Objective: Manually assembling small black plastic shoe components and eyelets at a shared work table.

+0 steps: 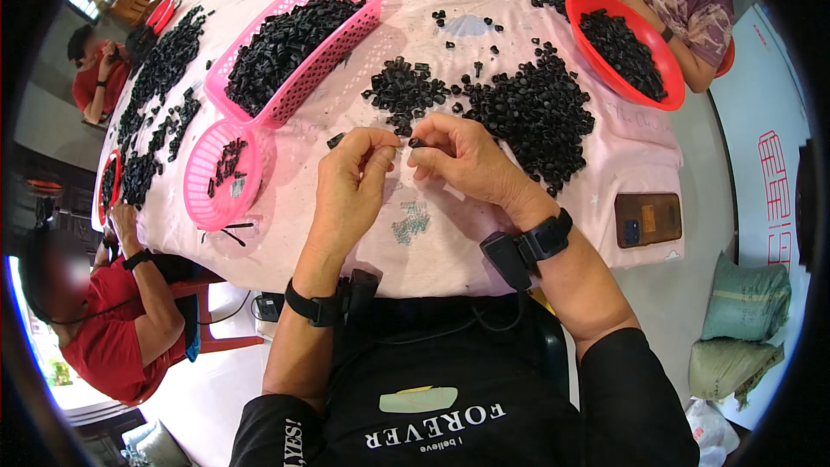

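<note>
The right hand (pixel 471 154) has a small black piece (pixel 416 143) pinched tight between thumb and forefinger, stubby and dark, on the wearer's side of the pink oblong basket (pixel 322 73) and off to its right. The left hand (pixel 351 180) is right beside it, fingertips nearly together, can't tell if they've got anything; loose black bits (pixel 536 121) are heaped right of the basket.
</note>
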The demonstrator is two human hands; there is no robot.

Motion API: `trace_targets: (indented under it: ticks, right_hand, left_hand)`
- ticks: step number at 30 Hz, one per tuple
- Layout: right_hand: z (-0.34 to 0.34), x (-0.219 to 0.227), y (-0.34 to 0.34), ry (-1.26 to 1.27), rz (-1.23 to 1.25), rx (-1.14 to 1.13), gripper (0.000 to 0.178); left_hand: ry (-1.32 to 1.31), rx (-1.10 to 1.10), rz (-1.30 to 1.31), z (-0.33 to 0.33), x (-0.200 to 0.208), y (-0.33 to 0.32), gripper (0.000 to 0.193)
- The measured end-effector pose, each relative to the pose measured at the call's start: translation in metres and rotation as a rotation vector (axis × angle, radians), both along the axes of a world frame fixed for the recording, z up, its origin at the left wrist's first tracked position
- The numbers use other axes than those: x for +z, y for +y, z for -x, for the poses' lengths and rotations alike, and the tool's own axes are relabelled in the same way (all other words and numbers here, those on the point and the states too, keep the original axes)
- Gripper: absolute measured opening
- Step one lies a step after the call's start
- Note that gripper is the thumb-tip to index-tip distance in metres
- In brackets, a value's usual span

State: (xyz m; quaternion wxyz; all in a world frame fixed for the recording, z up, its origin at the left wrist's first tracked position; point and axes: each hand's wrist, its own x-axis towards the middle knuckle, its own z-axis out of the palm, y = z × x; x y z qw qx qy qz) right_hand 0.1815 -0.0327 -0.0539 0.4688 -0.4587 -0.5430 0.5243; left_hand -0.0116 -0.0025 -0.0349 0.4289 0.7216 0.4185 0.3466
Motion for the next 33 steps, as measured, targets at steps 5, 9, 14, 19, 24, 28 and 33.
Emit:
trace_targets:
  ticks: [5,9,14,19,24,28,33]
  right_hand:
    - [-0.0005,0.0032,0.0018,0.110,0.012,-0.010,0.019]
    - [-0.0044,-0.0016,0.0028,0.125,-0.028,-0.003,0.018]
    - [-0.0034,0.0019,0.0024,0.118,-0.039,-0.053,0.018]
    - [-0.0028,0.0061,0.0003,0.098,-0.038,-0.026,0.018]
    - [-0.0062,0.0023,0.0009,0.107,-0.015,0.016,0.021]
    - [-0.0037,0.0044,0.0005,0.071,0.007,-0.024,0.022]
    - [-0.0022,0.0021,-0.0006,0.062,0.002,-0.042,0.020]
  left_hand:
    - [0.024,-0.043,-0.035,-0.0038,-0.0018,-0.0029,0.011]
    - [0.010,-0.044,-0.019,-0.0084,0.0005,-0.0053,0.010]
    - [-0.069,-0.058,0.075,-0.0079,-0.0027,-0.0053,0.010]
    - [-0.002,-0.007,-0.001,-0.0081,-0.0018,-0.0073,0.009]
    - [-0.021,0.015,-0.025,-0.0094,-0.0007,-0.0072,0.010]
    - [-0.063,0.064,-0.070,-0.0053,0.0007,-0.0015,0.010]
    - [-0.023,0.067,-0.142,-0.0075,0.0003,0.0006,0.012]
